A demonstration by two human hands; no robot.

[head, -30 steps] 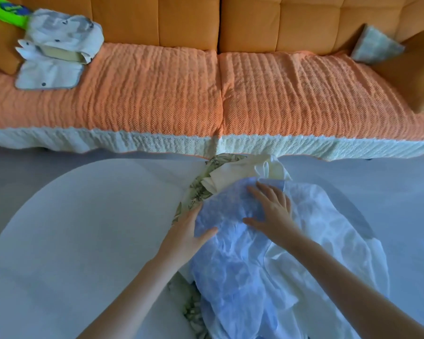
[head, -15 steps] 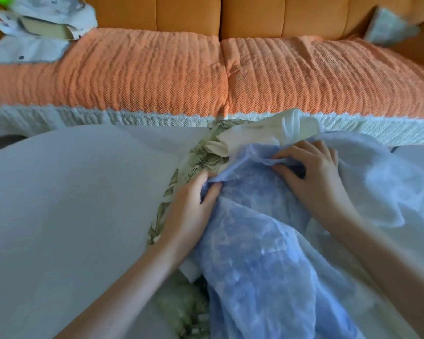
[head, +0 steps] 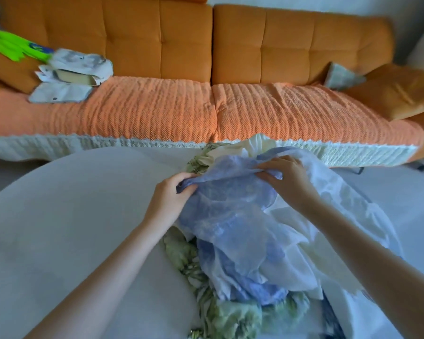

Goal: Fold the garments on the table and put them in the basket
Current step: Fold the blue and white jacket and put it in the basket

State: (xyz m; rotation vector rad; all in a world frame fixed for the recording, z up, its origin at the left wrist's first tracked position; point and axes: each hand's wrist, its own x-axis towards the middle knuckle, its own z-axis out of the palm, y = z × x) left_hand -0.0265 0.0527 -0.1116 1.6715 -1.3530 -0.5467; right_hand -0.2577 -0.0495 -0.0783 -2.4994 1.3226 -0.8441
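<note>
A pile of garments lies on the right half of the white round table (head: 59, 228). On top is a thin blue-and-white garment (head: 233, 216). My left hand (head: 169, 199) grips its far left edge, and my right hand (head: 284, 177) grips its far right edge, with the cloth bunched and lifted a little between them. Under it lie a cream white garment (head: 296, 260) and a green leaf-print garment (head: 230, 311). No basket is in view.
An orange sofa (head: 157, 111) with a knitted cover stands right behind the table. On its left end lie folded grey-white cloths (head: 69, 79) and a bright green item (head: 8, 45). An orange cushion (head: 397, 94) and a small checked cushion (head: 340, 77) sit at its right end.
Both hands went from lying flat on the blue garment to gripping its far edge and have moved apart, lifting the cloth. The camera view has tilted up.
</note>
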